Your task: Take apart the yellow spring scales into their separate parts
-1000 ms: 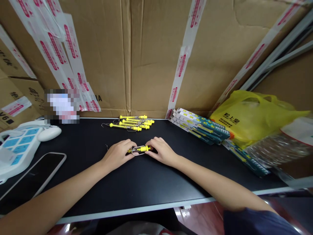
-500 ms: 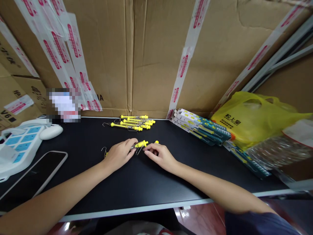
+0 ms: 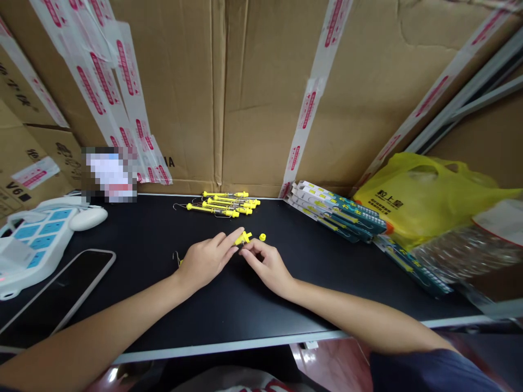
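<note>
Yellow stick point(image 3: 243, 238) is held in the left hand point(image 3: 210, 256), with the fingers closed around it. Its fat end is seen poking out past those fingertips, and a thin bent hook point(image 3: 178, 258) is seen beside the same hand's wrist. By the fat end, the thumb and finger of the right hand point(image 3: 267, 267) are held almost together; whether a bit of wire is pinched there cannot be told. Just past the right fingers, a small yellow cap point(image 3: 262, 237) is set on the black table point(image 3: 229, 321). Farther out, ahead of the fingers, a pile of yellow sticks point(image 3: 223, 209) is laid. To the right of the fingers, flat boxes point(image 3: 333, 209) are stacked, and next to them a yellow bag point(image 3: 420, 190) is placed. Well off to the left of the fingers, a phone point(image 3: 61, 299) is laid near a white plug strip point(image 3: 41, 242). Behind it all, big brown cardboard point(image 3: 265, 109) is striped with tape point(image 3: 306, 111).
</note>
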Tool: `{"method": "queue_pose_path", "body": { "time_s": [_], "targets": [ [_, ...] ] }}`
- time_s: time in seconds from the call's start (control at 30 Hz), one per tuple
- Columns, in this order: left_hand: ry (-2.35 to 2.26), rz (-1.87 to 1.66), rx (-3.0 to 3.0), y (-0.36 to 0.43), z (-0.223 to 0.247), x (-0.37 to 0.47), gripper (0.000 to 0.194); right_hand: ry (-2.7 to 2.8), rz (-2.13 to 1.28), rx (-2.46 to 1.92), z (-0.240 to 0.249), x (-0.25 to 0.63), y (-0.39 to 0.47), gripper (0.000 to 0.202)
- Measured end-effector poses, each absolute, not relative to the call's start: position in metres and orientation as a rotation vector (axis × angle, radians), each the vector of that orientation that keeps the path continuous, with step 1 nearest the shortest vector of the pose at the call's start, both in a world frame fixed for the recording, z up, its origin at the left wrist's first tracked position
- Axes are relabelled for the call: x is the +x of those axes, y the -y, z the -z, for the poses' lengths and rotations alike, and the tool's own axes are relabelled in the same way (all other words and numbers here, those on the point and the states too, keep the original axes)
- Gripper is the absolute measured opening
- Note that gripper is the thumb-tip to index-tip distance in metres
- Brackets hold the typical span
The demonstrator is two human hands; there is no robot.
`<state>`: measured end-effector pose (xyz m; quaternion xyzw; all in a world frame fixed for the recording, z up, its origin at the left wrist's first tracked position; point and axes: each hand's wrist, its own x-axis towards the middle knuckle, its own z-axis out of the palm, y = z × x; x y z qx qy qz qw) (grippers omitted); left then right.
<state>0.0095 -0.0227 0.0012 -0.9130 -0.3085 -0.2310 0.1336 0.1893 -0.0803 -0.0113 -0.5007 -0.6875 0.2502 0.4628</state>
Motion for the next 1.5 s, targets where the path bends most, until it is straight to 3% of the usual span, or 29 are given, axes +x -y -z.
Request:
{"method": "queue_pose_path", "body": {
  "time_s": [0.3, 0.83, 1.17, 1.5],
  "targets": [
    [0.852, 0.587, -2.658, 0.020, 0.003, 0.010, 0.040, 2.014, -0.123, -1.282, 0.020, 0.197, 0.074, 0.012],
    [0.869, 0.436, -2.693, 0.018, 0.006, 0.012, 0.040, 2.151, -0.108, -1.210, 0.025, 0.199, 0.072, 0.013],
    [0.966, 0.734, -2.819, 0.013, -0.001, 0.008, 0.034, 1.831, -0.462, -1.227, 0.011, 0.201, 0.073, 0.007],
    [0.927, 0.704, -2.976, 0.028, -0.011, 0.014, 0.026, 1.685, -0.944, -0.908, 0.015, 0.191, 0.069, 0.011]
  ]
}}
